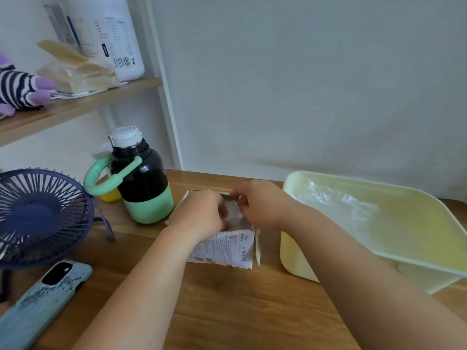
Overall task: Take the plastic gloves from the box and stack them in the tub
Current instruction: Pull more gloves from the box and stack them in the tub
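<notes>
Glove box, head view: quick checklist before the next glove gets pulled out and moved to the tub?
1. Box open: ok, top torn, clear gloves show inside.
2. Left hand and right hand at the opening: ok, fingers curled there.
3. Single glove pinched: cannot tell, the hands hide the grip.
4. Tub placed to the box's right: ok, close but apart.
5. Room in tub: ok, only thin stacked gloves on its floor.
6. Bottle near the box's left: ok, not between box and tub.
</notes>
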